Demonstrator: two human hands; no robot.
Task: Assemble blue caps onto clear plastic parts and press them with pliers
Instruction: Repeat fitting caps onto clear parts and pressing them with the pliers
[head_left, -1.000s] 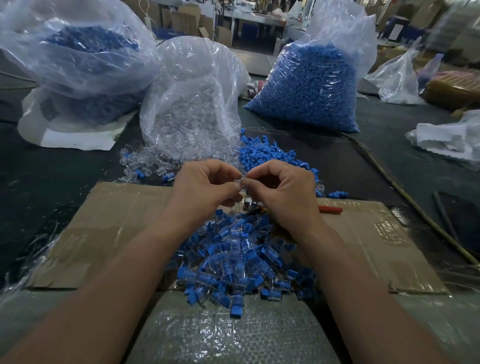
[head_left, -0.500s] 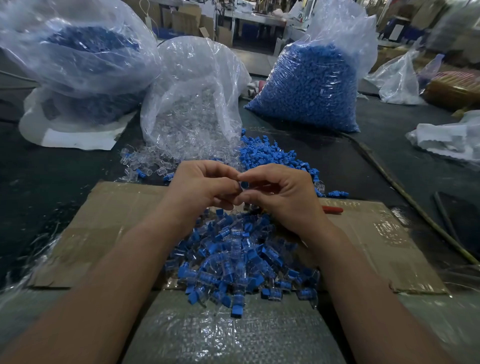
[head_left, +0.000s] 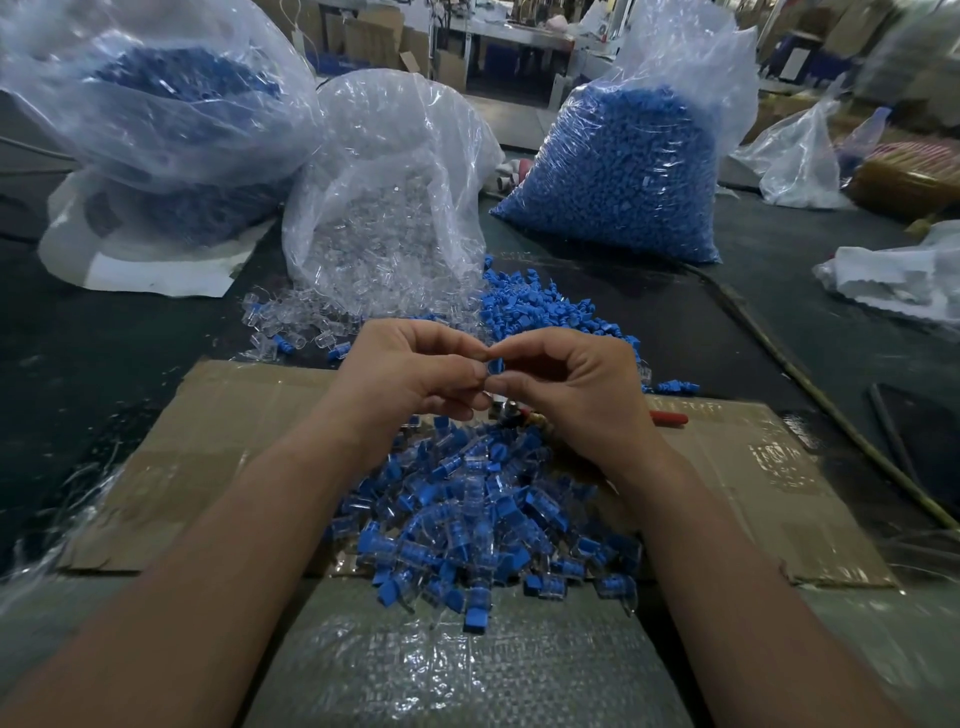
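Centre frame: my left hand (head_left: 415, 374) and right hand (head_left: 571, 387) are pinching a blue cap (head_left: 496, 367), newly showing between them; fitting seems nearly done, pliers (head_left: 667, 417) next.

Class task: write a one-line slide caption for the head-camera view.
Left hand and right hand pinch a blue cap above the pile of assembled pieces on cardboard.

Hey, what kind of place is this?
Probably a small factory or assembly workshop: a big bag of blue caps and a bag of clear plastic parts stand on the bench, a heap of assembled pieces lies partly on cardboard, and worktables show behind.
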